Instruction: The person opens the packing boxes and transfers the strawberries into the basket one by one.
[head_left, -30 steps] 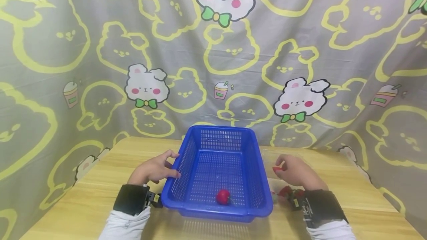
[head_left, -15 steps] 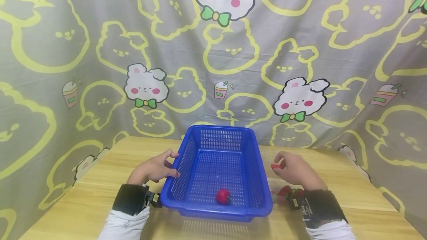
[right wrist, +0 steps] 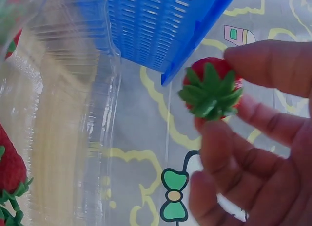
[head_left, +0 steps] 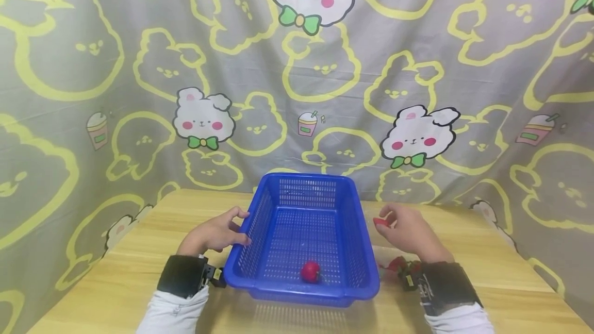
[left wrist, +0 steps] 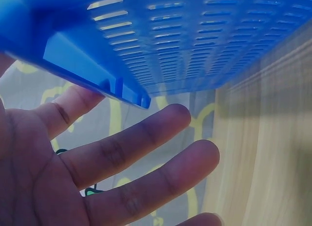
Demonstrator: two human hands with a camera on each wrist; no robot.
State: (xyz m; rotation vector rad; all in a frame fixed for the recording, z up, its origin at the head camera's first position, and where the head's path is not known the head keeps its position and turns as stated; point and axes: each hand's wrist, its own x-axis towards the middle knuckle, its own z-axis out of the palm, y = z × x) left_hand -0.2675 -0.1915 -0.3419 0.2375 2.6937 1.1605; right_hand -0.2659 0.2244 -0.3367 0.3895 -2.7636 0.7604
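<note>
My left hand [head_left: 215,232] rests at the left rim of a blue perforated plastic basket [head_left: 297,290], its thumb over the rim. In the left wrist view its other fingers [left wrist: 146,136] are straight and spread, the index fingertip at the rim. To the right of the basket, my right hand [head_left: 408,228] pinches a strawberry [right wrist: 209,92] between thumb and fingers, green leafy cap toward the right wrist camera. Inside the basket, near its front, lies a round red fruit [head_left: 309,271] with a bit of green on it.
Below the right hand stands a clear plastic box [right wrist: 105,104] with more strawberries [right wrist: 9,162] in it. Partly hidden by the wrist camera, red and green fruit [head_left: 398,263] shows there in the head view. A patterned grey curtain [head_left: 260,81] hangs behind the wooden table [head_left: 501,267].
My right hand has risen slightly in the head view and shifted a little toward the basket, carrying the strawberry. The left hand and basket have stayed in place.
</note>
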